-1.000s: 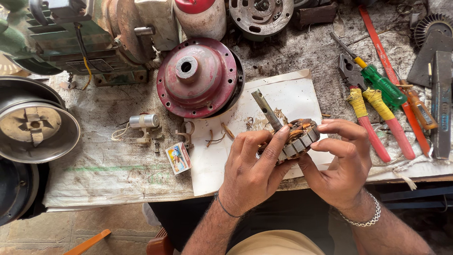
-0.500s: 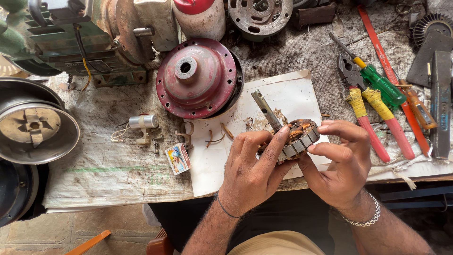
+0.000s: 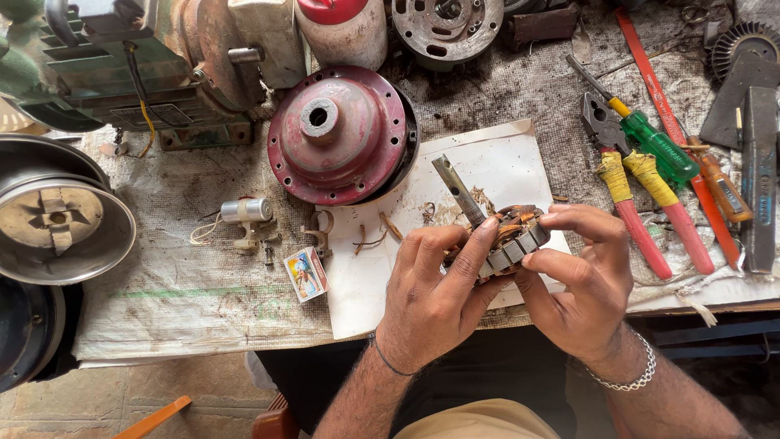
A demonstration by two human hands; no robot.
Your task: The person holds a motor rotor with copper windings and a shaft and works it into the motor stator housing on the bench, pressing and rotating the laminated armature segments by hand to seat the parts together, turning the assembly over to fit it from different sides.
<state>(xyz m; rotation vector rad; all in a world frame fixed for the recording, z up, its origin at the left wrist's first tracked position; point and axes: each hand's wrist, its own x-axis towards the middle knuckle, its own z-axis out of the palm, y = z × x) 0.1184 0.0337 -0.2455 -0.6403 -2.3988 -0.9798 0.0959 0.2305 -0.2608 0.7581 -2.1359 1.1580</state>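
1. The left hand [image 3: 431, 297] wraps its fingers [image 3: 475, 244] up and around the near side of a small wound motor core [image 3: 508, 240], the fingertips pressed against its rim.
2. The right hand [image 3: 581, 284] closes on the same core from the other side: thumb against the laminated edge, index finger curled over the top, pinching it.
3. The core therefore sits between the two sets of fingertips, held just above a sheet of white paper [image 3: 487, 154]; its copper windings show between the fingers.
4. A metal shaft [image 3: 457, 187] sticks out of the core, slanting up and away beyond the left fingertips.
5. Beyond the left fingers lies a red round motor cover [image 3: 341, 134].
6. Past the right fingers, well apart, lie pliers [image 3: 630, 179] with yellow-and-pink grips and a green screwdriver [image 3: 654, 146].
7. Left of the left hand, near the paper's edge, lies a small matchbox [image 3: 306, 274].
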